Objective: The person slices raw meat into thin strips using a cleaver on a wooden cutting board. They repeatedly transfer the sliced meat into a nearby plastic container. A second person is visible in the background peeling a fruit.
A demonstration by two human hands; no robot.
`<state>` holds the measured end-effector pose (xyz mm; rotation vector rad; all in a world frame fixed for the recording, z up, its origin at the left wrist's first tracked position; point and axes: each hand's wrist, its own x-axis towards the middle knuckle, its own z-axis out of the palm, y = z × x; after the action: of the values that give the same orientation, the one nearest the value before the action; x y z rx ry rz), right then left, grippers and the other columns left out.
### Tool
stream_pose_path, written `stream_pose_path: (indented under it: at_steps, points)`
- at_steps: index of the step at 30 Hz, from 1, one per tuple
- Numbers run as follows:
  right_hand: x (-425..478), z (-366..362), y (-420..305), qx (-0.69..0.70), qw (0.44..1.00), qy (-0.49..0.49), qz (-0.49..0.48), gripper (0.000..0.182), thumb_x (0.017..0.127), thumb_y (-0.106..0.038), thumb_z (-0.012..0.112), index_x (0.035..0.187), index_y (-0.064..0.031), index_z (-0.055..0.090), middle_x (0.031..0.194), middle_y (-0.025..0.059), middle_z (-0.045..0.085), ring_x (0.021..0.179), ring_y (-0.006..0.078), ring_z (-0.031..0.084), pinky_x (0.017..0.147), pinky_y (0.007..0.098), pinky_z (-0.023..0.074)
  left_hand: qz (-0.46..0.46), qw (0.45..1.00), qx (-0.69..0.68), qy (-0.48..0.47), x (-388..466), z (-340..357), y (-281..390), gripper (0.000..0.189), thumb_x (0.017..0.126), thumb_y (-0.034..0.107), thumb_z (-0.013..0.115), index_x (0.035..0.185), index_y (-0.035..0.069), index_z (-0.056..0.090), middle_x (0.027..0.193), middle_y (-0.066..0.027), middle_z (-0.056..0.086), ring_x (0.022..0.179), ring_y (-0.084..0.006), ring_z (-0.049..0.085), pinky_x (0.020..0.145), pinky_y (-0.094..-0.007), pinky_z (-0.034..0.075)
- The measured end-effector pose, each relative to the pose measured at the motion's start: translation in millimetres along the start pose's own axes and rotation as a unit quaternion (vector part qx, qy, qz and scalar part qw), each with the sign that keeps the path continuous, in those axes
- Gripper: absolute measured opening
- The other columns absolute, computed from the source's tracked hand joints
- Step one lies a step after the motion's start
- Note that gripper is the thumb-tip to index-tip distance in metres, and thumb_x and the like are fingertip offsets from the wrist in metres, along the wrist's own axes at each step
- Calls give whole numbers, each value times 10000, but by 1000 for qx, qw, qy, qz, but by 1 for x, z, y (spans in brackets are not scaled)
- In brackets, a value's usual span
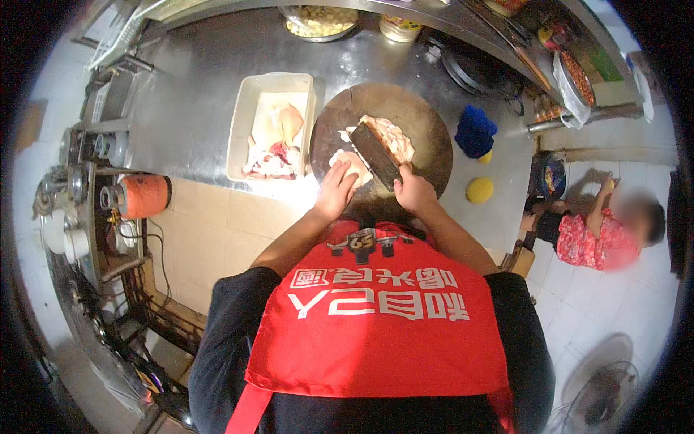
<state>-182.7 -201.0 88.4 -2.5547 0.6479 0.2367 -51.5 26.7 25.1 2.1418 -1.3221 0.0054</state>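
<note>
A round wooden chopping block (pixel 428 135) stands on the steel counter before me. My right hand (pixel 415 190) grips a cleaver (pixel 377 155), whose broad dark blade lies slantwise over the block. Pale cut meat (pixel 393 135) is heaped along the blade's far right side. My left hand (pixel 337 190) rests with its fingers on a pale piece of raw meat (pixel 352 165), just left of the blade. Small scraps lie near the blade's far end. Left of the block, a pale plastic tub (pixel 237 130) holds more raw meat (pixel 274 160), some of it dark red.
A blue cloth (pixel 475 130) and a yellow round sponge (pixel 480 190) lie right of the block. A bowl of pale chunks (pixel 320 24) and a tub (pixel 399 28) stand at the back. An orange gas cylinder (pixel 145 196) is at left. Another person (pixel 596 233) is at far right, near a fan (pixel 602 388).
</note>
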Motion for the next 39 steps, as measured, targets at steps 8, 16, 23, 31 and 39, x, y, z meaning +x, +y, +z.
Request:
stream_pose_path:
  at_steps: [8,16,23,31,39]
  points:
    - [-21,-17,-29,31,998,-52,-31,285,985,-261,556,1168,-49,504,843,296,692,790,507,681,725,640,513,-81,996,-18,34,-4,-9,-18,329,846,158,743,1127,26,636,1140,-183,622,1073,-405,589,945,-481,502]
    - [-30,-35,-60,-20,982,-186,39,336,1001,-246,492,1256,-30,456,940,321,704,905,507,694,826,628,522,-52,998,4,32,26,-1,-20,325,784,198,713,1057,43,631,1101,-165,626,1066,-387,593,944,-478,503]
    - [-12,-48,-85,-51,962,-252,87,469,1000,-251,506,1395,-21,404,1057,345,697,976,505,691,893,619,517,-48,996,18,66,22,11,-26,332,757,216,706,1034,51,627,1084,-138,627,1064,-361,612,943,-465,510]
    - [11,-6,-72,-10,984,-177,28,678,983,-223,522,1557,-3,237,1064,364,685,922,531,683,846,623,523,-36,997,10,65,20,17,-32,333,752,229,699,1029,53,640,1068,-132,633,1042,-355,620,911,-468,517]
    - [9,3,-60,15,986,-166,23,471,976,-214,533,1369,10,401,966,363,676,899,536,671,792,625,518,-22,996,17,87,26,23,-48,317,752,248,694,1002,58,652,1052,-136,647,1014,-355,633,884,-467,528]
